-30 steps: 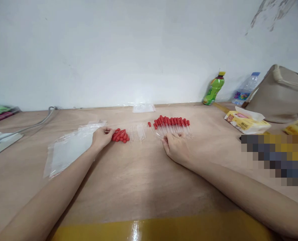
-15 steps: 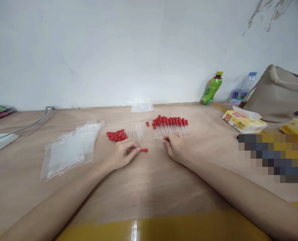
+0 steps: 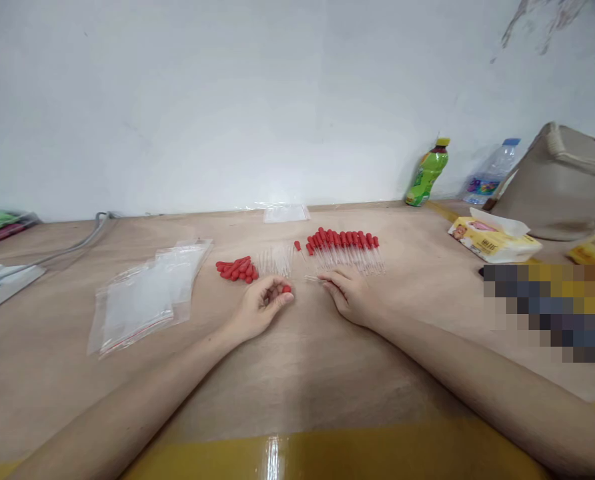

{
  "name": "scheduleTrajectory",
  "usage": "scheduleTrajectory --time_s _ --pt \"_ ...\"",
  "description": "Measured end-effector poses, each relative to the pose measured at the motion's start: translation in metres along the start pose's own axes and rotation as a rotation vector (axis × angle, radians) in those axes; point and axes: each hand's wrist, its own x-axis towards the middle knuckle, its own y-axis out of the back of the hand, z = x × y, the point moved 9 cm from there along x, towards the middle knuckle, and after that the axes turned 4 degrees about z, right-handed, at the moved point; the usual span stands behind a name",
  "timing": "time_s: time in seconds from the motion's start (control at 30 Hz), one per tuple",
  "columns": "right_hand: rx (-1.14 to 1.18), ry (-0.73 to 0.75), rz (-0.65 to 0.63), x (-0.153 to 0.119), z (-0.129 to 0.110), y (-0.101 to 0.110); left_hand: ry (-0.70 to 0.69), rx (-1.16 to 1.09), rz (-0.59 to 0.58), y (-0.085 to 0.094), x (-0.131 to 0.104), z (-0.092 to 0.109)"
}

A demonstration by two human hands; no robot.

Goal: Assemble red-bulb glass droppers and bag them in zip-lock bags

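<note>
Red dropper bulb (image 3: 286, 289), centre frame: pinched by the left hand (image 3: 258, 308), newly turned end-on. Clear pipette tube (image 3: 311, 278), just right: held between the right hand's (image 3: 350, 297) closed fingers, pointing leftward. Pair remains unjoined.

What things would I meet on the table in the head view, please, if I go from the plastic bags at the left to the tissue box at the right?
Plastic bags → pile of red bulbs → bare clear tubes → single red-topped tube → row of red-topped tubes → green bottle → tissue box.
</note>
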Motion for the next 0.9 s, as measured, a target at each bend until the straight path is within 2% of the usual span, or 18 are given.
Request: scheduleTrajectory --time_s 0.13,0.3,0.4,0.5,0.7,0.9 --pt "0.052 -0.016 -0.026 -0.002 -0.009 0.000 0.162 -0.327 0.016 -0.001 0.000 -0.013" --pt "0.077 -0.022 -0.072 -0.003 -0.019 -0.003 0.337 -0.369 -0.038 -0.007 -0.002 -0.021" --pt "0.073 -0.022 -0.074 -0.002 -0.021 -0.003 0.391 -0.420 -0.016 -0.006 -0.003 -0.026" --pt "0.076 -0.030 -0.082 -0.002 -0.020 -0.003 0.407 -0.460 -0.002 -0.006 -0.004 -0.029" --pt "0.079 -0.022 -0.096 -0.003 -0.021 -0.005 0.336 -0.444 0.011 -0.005 -0.004 -0.026" --pt "0.098 0.016 -0.124 -0.003 -0.023 -0.008 0.359 -0.399 -0.071 -0.016 -0.006 -0.027"
